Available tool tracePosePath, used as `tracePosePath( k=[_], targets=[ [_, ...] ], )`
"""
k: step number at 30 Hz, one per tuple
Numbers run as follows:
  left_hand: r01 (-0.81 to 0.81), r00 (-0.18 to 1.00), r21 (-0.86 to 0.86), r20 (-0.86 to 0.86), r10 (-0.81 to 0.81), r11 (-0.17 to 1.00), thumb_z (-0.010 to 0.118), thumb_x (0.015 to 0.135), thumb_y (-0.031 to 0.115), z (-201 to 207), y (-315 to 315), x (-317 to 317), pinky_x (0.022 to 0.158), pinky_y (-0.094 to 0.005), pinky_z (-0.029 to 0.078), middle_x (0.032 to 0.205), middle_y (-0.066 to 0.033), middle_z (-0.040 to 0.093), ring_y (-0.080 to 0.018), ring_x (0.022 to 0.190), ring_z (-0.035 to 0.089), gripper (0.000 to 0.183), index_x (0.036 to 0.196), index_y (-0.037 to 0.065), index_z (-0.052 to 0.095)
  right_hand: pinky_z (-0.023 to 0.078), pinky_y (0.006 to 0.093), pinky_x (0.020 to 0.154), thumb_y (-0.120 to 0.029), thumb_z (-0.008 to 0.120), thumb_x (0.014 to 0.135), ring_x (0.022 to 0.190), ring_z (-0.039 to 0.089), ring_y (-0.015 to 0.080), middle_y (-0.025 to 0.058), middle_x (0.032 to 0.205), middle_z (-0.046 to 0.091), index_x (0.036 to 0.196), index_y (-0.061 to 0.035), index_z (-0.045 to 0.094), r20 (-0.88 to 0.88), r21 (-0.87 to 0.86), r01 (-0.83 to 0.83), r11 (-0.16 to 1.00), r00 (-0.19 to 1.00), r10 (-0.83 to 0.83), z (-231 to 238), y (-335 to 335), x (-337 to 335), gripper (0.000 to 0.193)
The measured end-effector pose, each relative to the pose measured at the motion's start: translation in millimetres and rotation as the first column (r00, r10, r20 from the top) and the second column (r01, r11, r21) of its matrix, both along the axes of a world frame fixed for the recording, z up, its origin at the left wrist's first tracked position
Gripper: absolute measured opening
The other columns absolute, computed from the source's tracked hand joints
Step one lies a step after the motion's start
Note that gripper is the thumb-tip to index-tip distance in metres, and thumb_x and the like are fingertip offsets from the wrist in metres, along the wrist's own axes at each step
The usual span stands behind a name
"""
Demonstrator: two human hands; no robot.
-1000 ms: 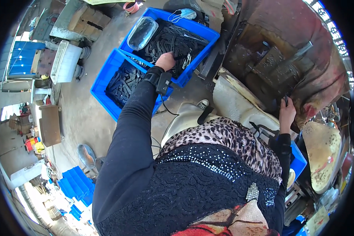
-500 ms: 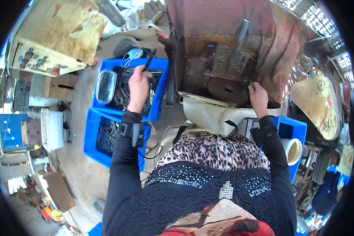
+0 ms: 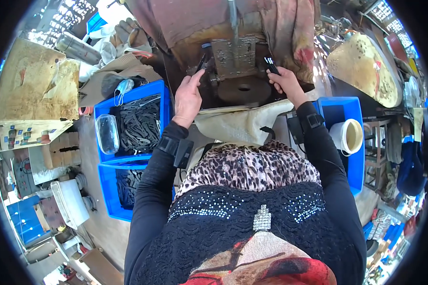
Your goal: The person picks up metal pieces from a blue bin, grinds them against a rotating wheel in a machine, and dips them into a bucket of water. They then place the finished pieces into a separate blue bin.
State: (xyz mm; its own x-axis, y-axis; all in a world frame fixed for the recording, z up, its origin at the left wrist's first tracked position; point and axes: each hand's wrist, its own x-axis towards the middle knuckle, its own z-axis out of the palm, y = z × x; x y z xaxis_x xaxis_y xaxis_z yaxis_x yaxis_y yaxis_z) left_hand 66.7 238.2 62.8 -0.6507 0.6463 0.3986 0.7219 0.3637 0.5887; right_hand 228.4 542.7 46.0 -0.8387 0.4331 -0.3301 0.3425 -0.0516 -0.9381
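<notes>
My left hand (image 3: 188, 99) is closed on a slim dark metal piece (image 3: 201, 62), which points up from the fingers at the left side of a grimy metal basin. In my right hand (image 3: 287, 85), a small bundle of dark strips with bright ends (image 3: 271, 65) is gripped at the basin's right side. Between the hands lies a round grinding wheel (image 3: 245, 92) with a hole in its middle. Behind the wheel stands a wet metal block (image 3: 234, 59), with a pipe (image 3: 233, 19) above it. Neither hand touches the wheel.
On the left, a blue bin (image 3: 164, 102) holds many dark metal pieces and a clear plastic container (image 3: 107, 134); a second blue bin (image 3: 110, 190) adjoins it. To the right, a white bucket (image 3: 338, 135) sits in a blue crate (image 3: 361, 161). Reddish cloth (image 3: 190, 19) drapes the basin.
My left hand has moved right, from over the blue bin to the basin, with the dark piece. The right hand has lifted, showing the strips' bright ends. The view has turned toward the right.
</notes>
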Motion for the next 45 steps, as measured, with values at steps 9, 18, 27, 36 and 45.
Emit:
tracePosePath(
  k=[9,18,27,36,45],
  targets=[
    [-0.028,0.997,0.023,-0.075,0.029,0.999,0.052,0.076,-0.009,-4.8,-0.9,1.1,0.072,-0.041,0.051,0.088,-0.0134,0.06,-0.0329,0.081,0.061,0.037,0.109,0.006,0.063,0.05,0.0243,0.059,-0.009,0.056,0.094,0.07,0.061,0.0103,0.007,0.096,0.068,0.116,-0.0019,0.059,-0.143,-0.249,-0.134,0.959,0.985,0.101,6.5,1.0,4.7,0.024],
    [-0.043,0.998,-0.013,-0.044,0.042,0.999,0.052,0.079,-0.009,-6.0,-0.9,0.9,0.073,-0.0397,0.051,0.088,-0.0151,0.061,-0.0327,0.084,0.063,0.033,0.108,0.004,0.062,0.054,0.0268,0.065,-0.007,0.059,0.092,0.076,0.065,0.0141,0.0082,0.104,0.068,0.113,-0.0026,0.059,-0.135,-0.234,-0.063,0.97,0.99,0.031,7.0,-2.7,0.6,0.021],
    [-0.061,0.996,-0.009,-0.064,0.061,0.998,0.053,0.076,-0.007,-4.3,1.8,0.3,0.073,-0.0436,0.051,0.089,-0.0156,0.06,-0.0368,0.084,0.06,0.034,0.106,0.005,0.063,0.032,0.0168,0.046,-0.014,0.066,0.09,0.057,0.046,0.0018,-0.0025,0.082,0.06,0.099,-0.0102,0.058,-0.093,-0.14,-0.053,0.989,0.995,0.04,61.4,6.7,-32.8,0.012],
    [-0.104,0.993,-0.007,-0.054,0.104,0.995,0.053,0.075,-0.007,-3.9,-2.4,2.5,0.074,-0.0441,0.051,0.09,-0.0167,0.061,-0.0376,0.085,0.061,0.034,0.105,0.006,0.064,0.028,0.0167,0.045,-0.02,0.069,0.089,0.055,0.042,-0.0011,-0.0073,0.075,0.057,0.1,-0.0115,0.063,-0.403,0.292,-0.012,0.956,0.905,0.135,164.5,-24.5,-123.1,0.015],
    [-0.117,0.992,-0.028,-0.047,0.115,0.993,0.054,0.075,-0.007,0.2,-4.4,9.0,0.075,-0.0433,0.051,0.091,-0.0169,0.061,-0.0371,0.086,0.061,0.033,0.104,0.004,0.064,0.051,0.041,0.07,-0.044,0.065,0.087,0.08,0.067,0.0318,0.0141,0.084,0.07,0.107,-0.0085,0.069,-0.208,0.939,0.189,0.286,0.977,0.038,170.2,-28.9,-180.3,0.041]
  ],
)
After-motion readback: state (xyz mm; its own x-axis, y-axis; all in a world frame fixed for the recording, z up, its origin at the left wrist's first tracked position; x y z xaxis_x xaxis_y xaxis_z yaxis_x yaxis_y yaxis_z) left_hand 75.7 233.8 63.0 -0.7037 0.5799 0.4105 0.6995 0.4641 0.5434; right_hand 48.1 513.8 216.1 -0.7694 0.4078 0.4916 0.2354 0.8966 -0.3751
